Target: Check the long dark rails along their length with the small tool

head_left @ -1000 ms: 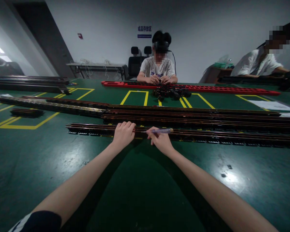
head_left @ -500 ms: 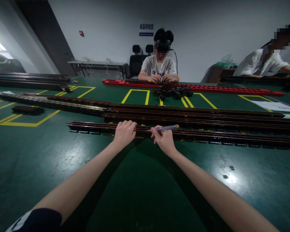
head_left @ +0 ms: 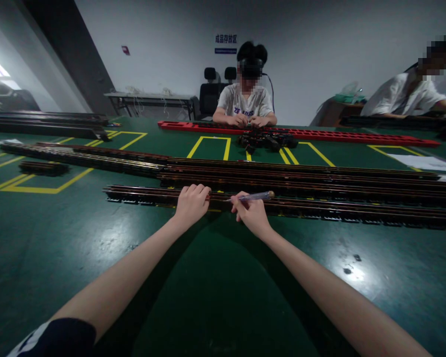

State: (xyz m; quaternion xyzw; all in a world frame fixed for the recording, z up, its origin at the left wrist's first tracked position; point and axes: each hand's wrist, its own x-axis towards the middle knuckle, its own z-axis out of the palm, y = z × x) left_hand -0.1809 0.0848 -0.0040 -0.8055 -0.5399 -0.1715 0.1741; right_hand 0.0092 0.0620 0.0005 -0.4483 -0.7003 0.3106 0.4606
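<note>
A long dark rail with copper-coloured strips (head_left: 319, 208) lies across the green table (head_left: 59, 248) in front of me. My left hand (head_left: 191, 203) is curled over its near edge, fingers closed on the rail. Just to the right, my right hand (head_left: 250, 213) pinches a thin clear-handled screwdriver (head_left: 251, 197), which lies nearly level with its tip pointing left onto the rail between my hands.
More long rails (head_left: 282, 173) lie stacked behind the near one, and others at far left (head_left: 44, 124). A person opposite handles small black parts (head_left: 265, 141) beside a long red rail (head_left: 319, 135). Another person in white (head_left: 405, 94) works at far right. Yellow lines mark the table.
The view has tipped slightly. My right hand has raised the screwdriver's handle end a little; both hands stay at the same spot on the rail.
</note>
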